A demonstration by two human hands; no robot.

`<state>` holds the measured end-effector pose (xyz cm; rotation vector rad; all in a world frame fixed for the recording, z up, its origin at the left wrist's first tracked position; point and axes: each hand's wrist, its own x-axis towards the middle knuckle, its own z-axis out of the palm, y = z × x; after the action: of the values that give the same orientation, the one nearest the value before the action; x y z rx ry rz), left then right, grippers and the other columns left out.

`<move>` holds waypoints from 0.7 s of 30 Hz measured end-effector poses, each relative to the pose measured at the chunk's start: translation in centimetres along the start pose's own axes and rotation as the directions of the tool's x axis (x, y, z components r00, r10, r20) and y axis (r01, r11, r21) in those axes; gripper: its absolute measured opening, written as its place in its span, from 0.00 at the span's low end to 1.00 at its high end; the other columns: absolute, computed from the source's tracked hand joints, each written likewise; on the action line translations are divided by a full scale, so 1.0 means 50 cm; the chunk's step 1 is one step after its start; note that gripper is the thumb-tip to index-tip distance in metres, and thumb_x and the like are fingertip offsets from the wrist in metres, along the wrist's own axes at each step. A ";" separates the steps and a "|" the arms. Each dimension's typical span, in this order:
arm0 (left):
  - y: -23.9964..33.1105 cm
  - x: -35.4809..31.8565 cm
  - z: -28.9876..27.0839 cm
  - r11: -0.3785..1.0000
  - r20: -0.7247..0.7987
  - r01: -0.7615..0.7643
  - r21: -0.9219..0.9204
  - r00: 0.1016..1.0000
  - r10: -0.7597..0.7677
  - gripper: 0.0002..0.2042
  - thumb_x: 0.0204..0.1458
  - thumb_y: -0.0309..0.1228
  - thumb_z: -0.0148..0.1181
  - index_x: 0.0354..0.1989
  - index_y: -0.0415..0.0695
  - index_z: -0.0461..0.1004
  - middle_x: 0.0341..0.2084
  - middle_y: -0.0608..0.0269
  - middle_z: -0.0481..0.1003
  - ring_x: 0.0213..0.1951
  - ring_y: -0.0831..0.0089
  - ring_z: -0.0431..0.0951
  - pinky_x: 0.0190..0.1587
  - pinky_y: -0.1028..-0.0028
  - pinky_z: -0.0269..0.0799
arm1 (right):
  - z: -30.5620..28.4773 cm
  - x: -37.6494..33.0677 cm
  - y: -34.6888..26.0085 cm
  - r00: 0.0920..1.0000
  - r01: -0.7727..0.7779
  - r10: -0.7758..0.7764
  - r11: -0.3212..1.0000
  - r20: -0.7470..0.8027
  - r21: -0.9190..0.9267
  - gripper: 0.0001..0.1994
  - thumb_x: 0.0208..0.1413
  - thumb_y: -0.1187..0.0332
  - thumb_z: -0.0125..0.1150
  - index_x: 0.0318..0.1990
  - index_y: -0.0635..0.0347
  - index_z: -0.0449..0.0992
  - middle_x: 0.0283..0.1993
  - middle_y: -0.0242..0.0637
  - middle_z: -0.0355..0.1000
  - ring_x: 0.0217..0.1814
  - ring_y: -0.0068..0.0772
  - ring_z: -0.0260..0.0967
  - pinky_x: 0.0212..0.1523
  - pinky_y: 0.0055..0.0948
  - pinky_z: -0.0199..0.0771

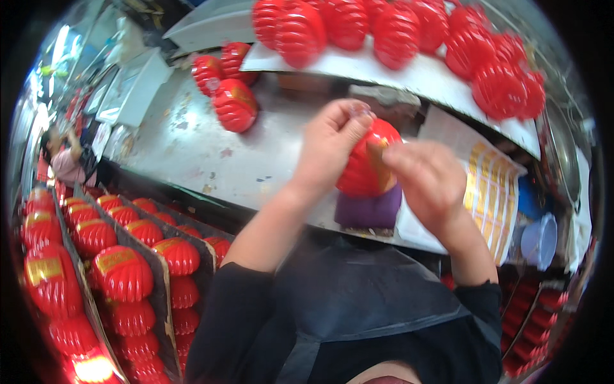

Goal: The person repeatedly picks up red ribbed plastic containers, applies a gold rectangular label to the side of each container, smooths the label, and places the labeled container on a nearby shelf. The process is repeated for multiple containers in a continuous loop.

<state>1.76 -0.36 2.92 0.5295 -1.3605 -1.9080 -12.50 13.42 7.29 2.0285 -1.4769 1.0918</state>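
A glossy red ribbed ornament (358, 171) stands tilted on a purple cushion (369, 208) at the bench's near edge. My left hand (327, 142) is closed on its upper end, thumb and fingers pinched together near a small clear piece (359, 109) at the tip. A gold label (379, 165) shows on the ornament's right side. My right hand (430, 182), slightly blurred, has its fingers drawn together with their tips at the label's edge. Its palm side is partly hidden.
Red ornaments (396, 35) crowd a white shelf (358, 67); several (235, 105) sit on the grey bench (211, 147). A gold label sheet (492, 192) and pale tub (539, 242) lie right. Labelled ornaments (123, 274) fill divided racks left. A person (69, 155) is far left.
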 end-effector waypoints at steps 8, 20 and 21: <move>0.050 -0.103 -0.074 0.953 -0.026 -0.059 0.296 0.997 0.070 0.13 0.63 0.24 0.61 0.55 0.36 0.76 0.47 0.64 0.80 0.52 0.77 0.77 0.59 0.73 0.73 | 0.023 -0.005 -0.001 0.827 -0.562 0.556 0.819 0.084 0.118 0.12 0.59 0.76 0.67 0.51 0.63 0.82 0.40 0.47 0.82 0.41 0.38 0.83 0.43 0.33 0.80; 0.193 -0.057 -0.404 0.620 -0.488 -0.041 0.784 0.576 0.656 0.13 0.65 0.32 0.64 0.51 0.36 0.79 0.42 0.59 0.84 0.43 0.74 0.81 0.50 0.72 0.76 | -0.013 -0.062 0.113 0.417 -0.847 0.792 0.161 0.447 0.506 0.12 0.68 0.62 0.59 0.44 0.62 0.81 0.42 0.30 0.78 0.44 0.20 0.71 0.48 0.23 0.69; 0.193 -0.033 -0.427 0.587 -0.534 0.075 0.806 0.520 0.667 0.13 0.64 0.33 0.64 0.51 0.38 0.80 0.43 0.55 0.85 0.44 0.69 0.84 0.51 0.69 0.77 | -0.018 -0.047 0.123 0.426 -0.865 0.786 0.209 0.448 0.456 0.13 0.67 0.60 0.59 0.41 0.62 0.81 0.40 0.30 0.78 0.42 0.20 0.71 0.47 0.23 0.69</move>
<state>20.57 -14.40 4.12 1.2620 -1.3767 -0.4446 -18.82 13.27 5.28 1.4987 -2.7280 2.1921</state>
